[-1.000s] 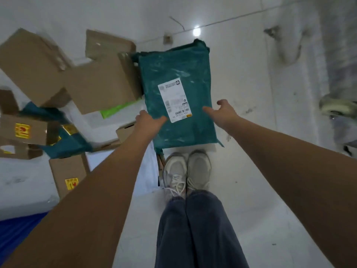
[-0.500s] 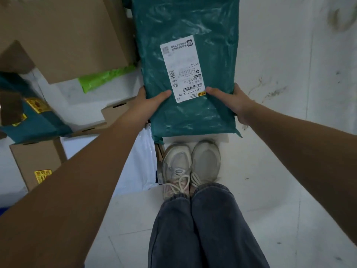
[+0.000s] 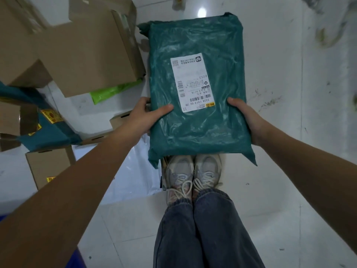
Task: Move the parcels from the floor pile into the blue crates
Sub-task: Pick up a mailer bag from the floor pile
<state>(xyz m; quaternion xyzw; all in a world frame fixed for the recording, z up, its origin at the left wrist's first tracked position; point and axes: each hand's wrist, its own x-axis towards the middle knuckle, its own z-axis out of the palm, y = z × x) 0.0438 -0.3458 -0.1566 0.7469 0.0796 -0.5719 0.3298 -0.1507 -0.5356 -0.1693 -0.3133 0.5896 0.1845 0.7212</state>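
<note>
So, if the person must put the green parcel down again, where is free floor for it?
Bare white floor lies to the right of the shoes and the teal parcel, below the right hand. Left of the left hand it is crowded: cardboard boxes, a lime bag and a white bag.

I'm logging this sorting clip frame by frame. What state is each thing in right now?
teal parcel: gripped at both side edges, label facing up
left hand: grips the parcel's left edge, thumb on top
right hand: grips the parcel's right edge
large cardboard box: lying in the pile, flaps open
green mailer: partly buried under the box
white mailer: flat on the floor
</note>
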